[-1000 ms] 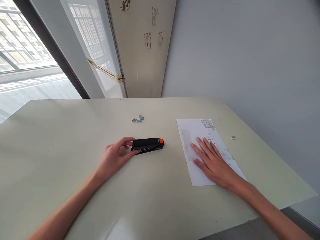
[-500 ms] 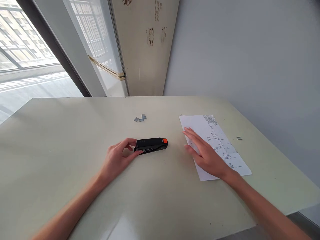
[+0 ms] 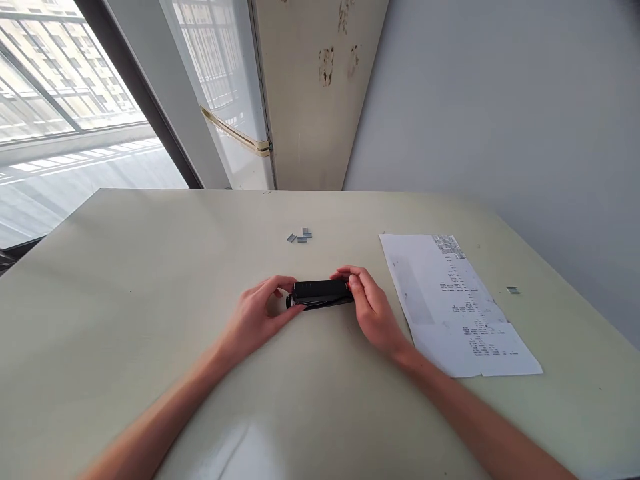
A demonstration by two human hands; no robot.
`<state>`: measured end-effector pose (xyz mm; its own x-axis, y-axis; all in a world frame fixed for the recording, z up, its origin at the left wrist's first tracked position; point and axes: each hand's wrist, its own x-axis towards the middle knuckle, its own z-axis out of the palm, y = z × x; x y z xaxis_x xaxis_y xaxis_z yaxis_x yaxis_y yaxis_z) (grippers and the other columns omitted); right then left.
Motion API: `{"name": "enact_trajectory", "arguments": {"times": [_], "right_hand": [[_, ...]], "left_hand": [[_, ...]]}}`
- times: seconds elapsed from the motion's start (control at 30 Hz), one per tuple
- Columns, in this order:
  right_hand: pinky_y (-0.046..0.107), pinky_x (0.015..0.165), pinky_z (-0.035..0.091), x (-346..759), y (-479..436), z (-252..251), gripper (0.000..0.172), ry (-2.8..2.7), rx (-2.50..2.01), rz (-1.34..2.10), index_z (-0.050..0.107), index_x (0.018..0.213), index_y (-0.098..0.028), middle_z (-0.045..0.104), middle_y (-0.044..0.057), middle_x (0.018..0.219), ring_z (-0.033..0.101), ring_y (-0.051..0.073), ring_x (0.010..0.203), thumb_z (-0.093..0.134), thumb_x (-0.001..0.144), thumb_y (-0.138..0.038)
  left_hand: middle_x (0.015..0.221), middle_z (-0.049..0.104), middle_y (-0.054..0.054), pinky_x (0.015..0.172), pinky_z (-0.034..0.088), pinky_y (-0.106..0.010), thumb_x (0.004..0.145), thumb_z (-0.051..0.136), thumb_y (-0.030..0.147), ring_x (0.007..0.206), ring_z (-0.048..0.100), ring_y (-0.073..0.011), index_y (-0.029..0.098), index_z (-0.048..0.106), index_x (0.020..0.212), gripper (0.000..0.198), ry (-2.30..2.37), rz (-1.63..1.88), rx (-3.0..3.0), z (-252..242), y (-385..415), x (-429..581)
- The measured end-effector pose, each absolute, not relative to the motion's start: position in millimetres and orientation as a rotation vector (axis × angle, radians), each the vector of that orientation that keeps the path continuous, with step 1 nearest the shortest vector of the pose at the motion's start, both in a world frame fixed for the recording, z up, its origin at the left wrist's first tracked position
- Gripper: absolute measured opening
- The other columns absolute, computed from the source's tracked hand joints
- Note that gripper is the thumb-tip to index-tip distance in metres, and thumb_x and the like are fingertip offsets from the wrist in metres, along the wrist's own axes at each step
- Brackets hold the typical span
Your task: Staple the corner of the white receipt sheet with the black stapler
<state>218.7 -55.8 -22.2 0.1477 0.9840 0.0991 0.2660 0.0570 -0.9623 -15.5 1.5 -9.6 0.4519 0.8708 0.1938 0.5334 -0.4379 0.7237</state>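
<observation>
A black stapler (image 3: 320, 292) lies on the pale table, held at both ends. My left hand (image 3: 260, 310) grips its left end, with the thumb along the near side and the fingers at the far side. My right hand (image 3: 371, 307) is closed round the right end, its thumb and fingers covering most of the red part. To the right of my right hand lies a printed sheet of paper (image 3: 425, 300), flat on the table. Several small strips of staples (image 3: 302, 239) rest beyond the stapler.
Another small staple strip (image 3: 513, 290) lies right of the paper. The table (image 3: 150, 267) reaches back to a white fridge (image 3: 310, 133) with a handle. A grey wall (image 3: 490, 100) stands on the right, a window (image 3: 60, 73) at the left.
My right hand has moved left from over the paper and taken hold of the stapler's right end. The view has shifted, so things appear further right. My left hand keeps its grip.
</observation>
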Motion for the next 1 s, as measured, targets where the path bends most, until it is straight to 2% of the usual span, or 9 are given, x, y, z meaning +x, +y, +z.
{"name": "enact_trajectory", "arguments": {"times": [0.07,0.13,0.23,0.37,0.67,0.9,1.0], "right_hand": [[0.041,0.108,0.048,219,-56,-23,0.035,-1.311,-1.412,0.886,0.061,0.124,-0.025,0.072,0.008,0.129,0.066,0.021,0.120,0.036,0.112,-0.046],[0.041,0.107,0.048,219,-56,-23,0.035,-1.310,-1.419,0.876,0.060,0.125,-0.025,0.073,0.008,0.128,0.066,0.021,0.121,0.036,0.112,-0.046],[0.043,0.106,0.048,219,-57,-24,0.034,-1.315,-1.439,0.859,0.059,0.126,-0.025,0.073,0.008,0.127,0.065,0.022,0.122,0.034,0.112,-0.045],[0.045,0.106,0.048,218,-58,-24,0.035,-1.335,-1.452,0.838,0.057,0.129,-0.026,0.074,0.009,0.126,0.065,0.023,0.123,0.033,0.113,-0.045],[0.043,0.107,0.049,215,-61,-21,0.035,-1.320,-1.496,0.833,0.059,0.131,-0.028,0.074,0.007,0.124,0.066,0.022,0.119,0.035,0.112,-0.045],[0.043,0.107,0.049,214,-62,-21,0.037,-1.315,-1.491,0.816,0.058,0.130,-0.026,0.072,0.009,0.128,0.065,0.023,0.120,0.033,0.112,-0.048],[0.043,0.102,0.052,215,-66,-21,0.037,-1.405,-1.496,0.822,0.059,0.130,-0.027,0.070,0.009,0.131,0.066,0.025,0.119,0.042,0.109,-0.052]], "left_hand": [[0.116,0.075,-0.006,0.087,0.051,-0.033,0.084,0.081,0.042,0.097,0.068,-0.0238,0.027,0.065,0.126,0.047,1.072,0.751,2.042,-7,4,-19],[0.130,0.071,-0.009,0.100,0.048,-0.037,0.085,0.080,0.039,0.114,0.065,-0.0274,0.026,0.060,0.137,0.057,0.959,0.790,1.897,-6,8,-23],[0.132,0.070,-0.011,0.104,0.046,-0.039,0.095,0.068,0.042,0.124,0.061,-0.0283,0.025,0.062,0.137,0.046,0.917,0.938,1.612,-7,16,-29],[0.118,0.072,-0.009,0.094,0.048,-0.035,0.099,0.061,0.046,0.116,0.062,-0.0261,0.024,0.072,0.118,0.031,0.986,1.156,1.298,-9,30,-35],[0.099,0.069,-0.007,0.085,0.049,-0.031,0.095,0.069,0.044,0.097,0.063,-0.0208,0.020,0.076,0.094,0.025,1.127,1.299,1.096,-2,58,-60],[0.101,0.071,-0.007,0.094,0.049,-0.033,0.098,0.065,0.053,0.098,0.064,-0.0215,0.020,0.075,0.092,0.035,1.227,1.173,1.330,0,47,-55],[0.097,0.072,-0.007,0.096,0.050,-0.034,0.096,0.067,0.052,0.097,0.065,-0.0209,0.019,0.075,0.090,0.034,1.201,1.182,1.313,0,44,-51]]}}
